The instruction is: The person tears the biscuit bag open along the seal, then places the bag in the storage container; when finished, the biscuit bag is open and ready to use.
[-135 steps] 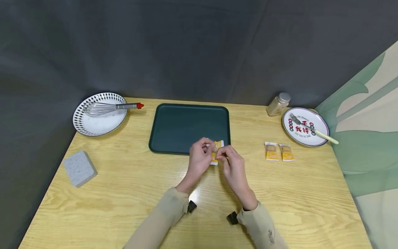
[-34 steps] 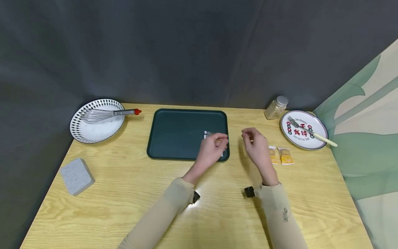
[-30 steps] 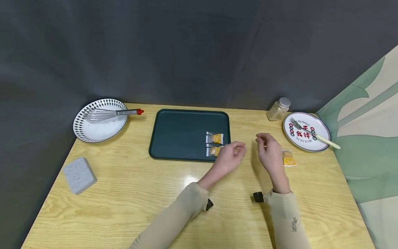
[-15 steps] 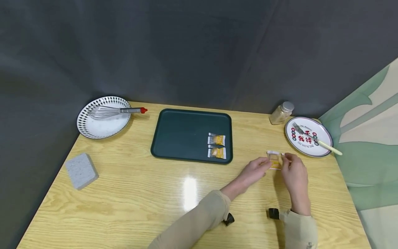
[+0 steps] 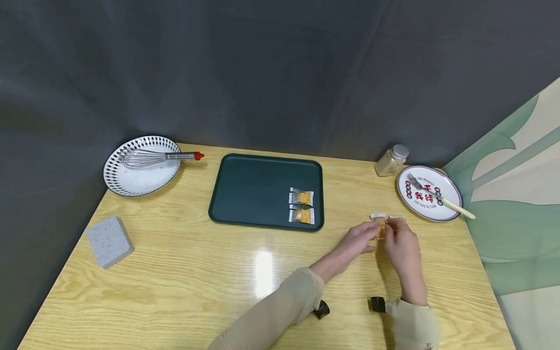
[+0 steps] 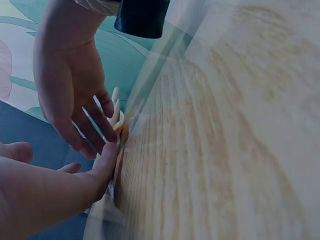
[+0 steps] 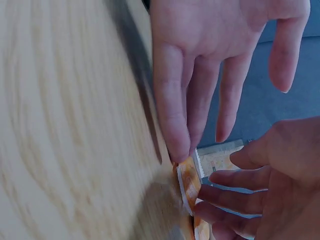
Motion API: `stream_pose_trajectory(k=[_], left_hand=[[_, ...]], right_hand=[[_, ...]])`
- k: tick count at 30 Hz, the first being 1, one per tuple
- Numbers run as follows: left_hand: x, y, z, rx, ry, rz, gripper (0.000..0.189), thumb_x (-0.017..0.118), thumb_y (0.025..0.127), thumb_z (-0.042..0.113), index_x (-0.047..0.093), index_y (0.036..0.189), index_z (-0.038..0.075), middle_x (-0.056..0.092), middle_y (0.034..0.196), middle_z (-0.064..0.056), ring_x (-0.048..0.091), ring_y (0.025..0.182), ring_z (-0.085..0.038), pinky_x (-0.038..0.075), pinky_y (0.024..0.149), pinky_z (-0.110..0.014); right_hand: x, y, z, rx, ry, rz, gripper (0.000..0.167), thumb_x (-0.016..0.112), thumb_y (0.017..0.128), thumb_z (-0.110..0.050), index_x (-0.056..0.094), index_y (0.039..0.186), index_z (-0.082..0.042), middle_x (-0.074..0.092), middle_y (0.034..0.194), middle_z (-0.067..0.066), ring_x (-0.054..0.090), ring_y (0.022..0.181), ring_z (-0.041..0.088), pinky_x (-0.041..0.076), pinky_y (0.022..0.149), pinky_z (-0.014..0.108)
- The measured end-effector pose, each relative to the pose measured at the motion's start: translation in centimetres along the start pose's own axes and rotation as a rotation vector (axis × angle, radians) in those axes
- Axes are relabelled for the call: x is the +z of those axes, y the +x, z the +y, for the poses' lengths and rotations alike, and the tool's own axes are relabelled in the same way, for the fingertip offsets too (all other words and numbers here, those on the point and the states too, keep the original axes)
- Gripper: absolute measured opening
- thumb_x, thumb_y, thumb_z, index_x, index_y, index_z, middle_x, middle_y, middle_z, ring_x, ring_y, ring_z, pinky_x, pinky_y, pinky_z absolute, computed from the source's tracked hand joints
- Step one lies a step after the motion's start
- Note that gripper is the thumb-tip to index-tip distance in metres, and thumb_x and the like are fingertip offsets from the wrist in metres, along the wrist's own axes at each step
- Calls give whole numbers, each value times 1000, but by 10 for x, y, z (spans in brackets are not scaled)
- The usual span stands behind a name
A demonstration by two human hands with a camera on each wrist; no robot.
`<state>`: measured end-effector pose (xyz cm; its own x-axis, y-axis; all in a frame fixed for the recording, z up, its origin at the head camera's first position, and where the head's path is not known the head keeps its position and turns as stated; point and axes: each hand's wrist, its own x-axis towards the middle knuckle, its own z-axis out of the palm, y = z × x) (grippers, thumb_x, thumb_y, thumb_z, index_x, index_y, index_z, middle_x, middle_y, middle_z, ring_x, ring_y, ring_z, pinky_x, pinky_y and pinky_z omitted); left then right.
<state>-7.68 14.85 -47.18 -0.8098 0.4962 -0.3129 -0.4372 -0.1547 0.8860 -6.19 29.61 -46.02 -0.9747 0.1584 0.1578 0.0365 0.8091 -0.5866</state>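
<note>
Two small wrapped biscuits with orange-and-white wrappers lie side by side on the wooden table, both largely covered by the hands. My left hand (image 5: 350,244) reaches in from the left, its fairly straight fingertips at the left wrapped biscuit (image 5: 380,234). From the right, my right hand (image 5: 403,243) has its loosely bent fingers over the other wrapped biscuit (image 5: 395,218). The right wrist view shows the fingertips of the left hand (image 7: 200,75) at one orange wrapper (image 7: 189,187), with the fingers of the right hand (image 7: 280,175) close beside it.
Two more wrapped biscuits, an upper one (image 5: 301,197) and a lower one (image 5: 301,216), lie in the dark green tray (image 5: 258,187). Behind the hands stand a jar (image 5: 391,160) and a plate (image 5: 428,206) bearing a fork (image 5: 452,206). A whisk (image 5: 144,159) rests on a bowl (image 5: 140,184); a grey block (image 5: 109,242) lies left.
Both hands have left the tray's corner, where two wrapped biscuits now lie, and moved right to the remaining pair. Over the last half second the right hand has shifted slightly toward the left hand.
</note>
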Motion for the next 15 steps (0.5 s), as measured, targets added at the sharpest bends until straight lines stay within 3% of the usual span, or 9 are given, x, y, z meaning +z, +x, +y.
stream_pose_trajectory(k=[4,7,9,11,15], left_hand=[[-3,-4,-2,17,-16,6,47,55,113,28,57,153,4,58,153,-6,57,137,-26,55,104,-37],[-11,-9,1,47,-36,10,46,54,114,27,57,152,2,58,152,-8,58,137,-28,55,104,-38],[-18,-15,3,71,-50,18,46,52,114,26,57,152,1,58,151,-10,58,137,-29,55,106,-39],[-26,-21,7,97,-76,26,45,51,115,24,56,151,-2,58,151,-13,58,136,-32,53,108,-41],[-42,-33,12,157,-113,44,43,50,115,19,56,149,-7,57,151,-19,58,136,-38,50,111,-45]], right_hand=[[0,-5,-4,0,42,47,25,55,105,6,62,124,21,65,113,41,66,99,57,51,87,63],[0,-7,-12,33,100,94,24,58,104,8,64,125,18,68,111,35,69,99,51,56,85,32],[1,-7,-18,55,151,115,25,61,102,9,65,126,15,71,110,31,71,96,42,51,77,13],[3,-7,-24,76,208,122,27,63,101,10,67,127,13,72,110,28,71,93,27,43,73,1],[9,-5,-34,102,337,89,31,68,98,11,66,129,12,71,115,28,65,90,4,49,72,4]])
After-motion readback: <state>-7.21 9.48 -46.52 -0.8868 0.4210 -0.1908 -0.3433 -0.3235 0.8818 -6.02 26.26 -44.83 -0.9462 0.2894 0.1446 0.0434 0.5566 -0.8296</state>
